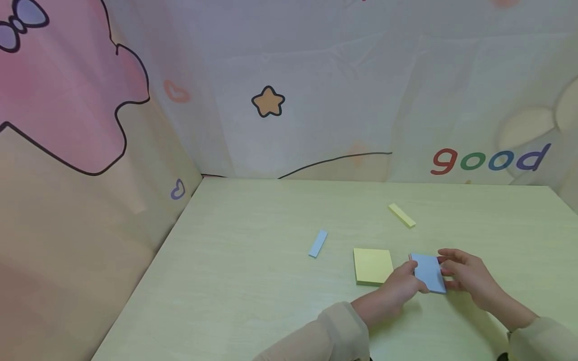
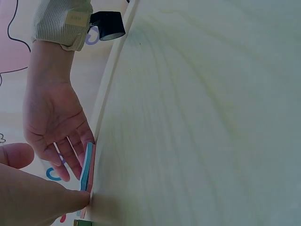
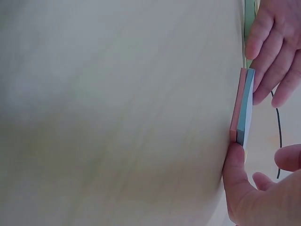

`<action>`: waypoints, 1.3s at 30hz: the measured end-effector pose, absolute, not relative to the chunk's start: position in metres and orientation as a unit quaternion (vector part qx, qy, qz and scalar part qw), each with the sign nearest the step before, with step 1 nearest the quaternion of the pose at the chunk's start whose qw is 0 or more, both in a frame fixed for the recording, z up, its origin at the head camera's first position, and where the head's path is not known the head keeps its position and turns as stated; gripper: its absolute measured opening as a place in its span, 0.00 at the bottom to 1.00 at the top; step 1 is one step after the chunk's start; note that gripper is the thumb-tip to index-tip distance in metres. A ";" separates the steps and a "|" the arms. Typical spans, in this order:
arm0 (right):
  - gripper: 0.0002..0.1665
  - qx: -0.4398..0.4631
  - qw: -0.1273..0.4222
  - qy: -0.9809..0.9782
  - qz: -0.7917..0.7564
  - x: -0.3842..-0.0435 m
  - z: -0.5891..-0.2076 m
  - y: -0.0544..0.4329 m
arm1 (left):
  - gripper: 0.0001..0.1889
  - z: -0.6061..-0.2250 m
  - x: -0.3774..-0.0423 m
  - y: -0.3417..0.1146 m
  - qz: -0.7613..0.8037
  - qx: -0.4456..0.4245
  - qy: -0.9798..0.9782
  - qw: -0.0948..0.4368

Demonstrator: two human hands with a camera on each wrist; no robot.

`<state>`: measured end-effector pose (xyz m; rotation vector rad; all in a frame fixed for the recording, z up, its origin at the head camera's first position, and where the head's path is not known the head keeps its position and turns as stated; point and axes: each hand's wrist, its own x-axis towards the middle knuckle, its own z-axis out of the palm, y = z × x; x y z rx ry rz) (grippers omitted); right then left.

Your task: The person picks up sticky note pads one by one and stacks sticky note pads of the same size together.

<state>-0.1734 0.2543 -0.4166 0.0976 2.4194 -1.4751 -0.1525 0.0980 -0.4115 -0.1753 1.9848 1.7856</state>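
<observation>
A blue sticky-note pad [image 1: 429,272] lies on top of a pink sticky-note pad [image 3: 238,106], the two not quite flush. Around the stack's left side, my left hand [image 1: 399,286] holds it between thumb and fingers; the thumb touches its edge in the left wrist view. My right hand [image 1: 471,278] has its thumb and fingers at the opposite side of the stack. Just left of my left hand sits a square yellow sticky-note pad [image 1: 373,266] with green beneath it, its near right corner hidden by that hand.
A narrow blue strip pad [image 1: 318,243] lies left of the yellow square, and a narrow yellow strip pad [image 1: 402,215] lies farther back. They rest on a pale wooden table [image 1: 226,281]. A printed cloth [image 1: 316,115] hangs behind it and along the left side.
</observation>
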 end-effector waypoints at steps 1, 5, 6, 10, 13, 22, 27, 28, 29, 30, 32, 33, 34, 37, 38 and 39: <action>0.30 0.033 0.152 0.845 -0.513 -0.173 -0.416 0.254 | 0.28 -0.412 -0.152 0.098 0.649 -0.064 0.722 0.231; 0.30 0.034 0.151 0.849 -0.504 -0.173 -0.416 0.253 | 0.28 -0.412 -0.152 0.097 0.651 -0.064 0.720 0.233; 0.30 0.034 0.152 0.850 -0.503 -0.173 -0.416 0.253 | 0.28 -0.412 -0.152 0.097 0.652 -0.063 0.719 0.232; 0.30 0.036 0.153 0.853 -0.498 -0.173 -0.416 0.253 | 0.28 -0.412 -0.153 0.097 0.652 -0.064 0.719 0.232; 0.29 0.033 0.150 0.853 -0.499 -0.173 -0.416 0.252 | 0.27 -0.412 -0.153 0.097 0.648 -0.066 0.722 0.233; 0.30 0.024 0.149 0.854 -0.498 -0.171 -0.416 0.252 | 0.28 -0.414 -0.152 0.099 0.649 -0.069 0.723 0.227; 0.31 0.025 0.152 0.858 -0.490 -0.170 -0.416 0.250 | 0.28 -0.414 -0.152 0.100 0.653 -0.072 0.720 0.223; 0.31 0.025 0.152 0.859 -0.489 -0.170 -0.416 0.250 | 0.28 -0.414 -0.152 0.100 0.654 -0.073 0.720 0.222; 0.31 0.025 0.153 0.859 -0.488 -0.170 -0.416 0.250 | 0.28 -0.415 -0.152 0.100 0.654 -0.073 0.720 0.221; 0.31 0.025 0.154 0.859 -0.487 -0.170 -0.416 0.250 | 0.28 -0.415 -0.152 0.100 0.654 -0.074 0.720 0.220; 0.31 0.026 0.155 0.860 -0.485 -0.170 -0.416 0.250 | 0.29 -0.414 -0.152 0.100 0.654 -0.075 0.721 0.218; 0.31 0.026 0.155 0.861 -0.484 -0.170 -0.416 0.250 | 0.29 -0.414 -0.152 0.100 0.653 -0.075 0.721 0.219; 0.31 0.026 0.155 0.861 -0.484 -0.170 -0.416 0.250 | 0.29 -0.414 -0.152 0.100 0.653 -0.076 0.721 0.219; 0.31 0.025 0.156 0.861 -0.484 -0.169 -0.416 0.250 | 0.28 -0.414 -0.152 0.101 0.648 -0.078 0.724 0.221; 0.31 0.025 0.156 0.861 -0.484 -0.169 -0.416 0.250 | 0.28 -0.414 -0.153 0.101 0.647 -0.079 0.725 0.222; 0.31 0.024 0.156 0.861 -0.484 -0.169 -0.416 0.250 | 0.28 -0.414 -0.153 0.101 0.646 -0.079 0.726 0.222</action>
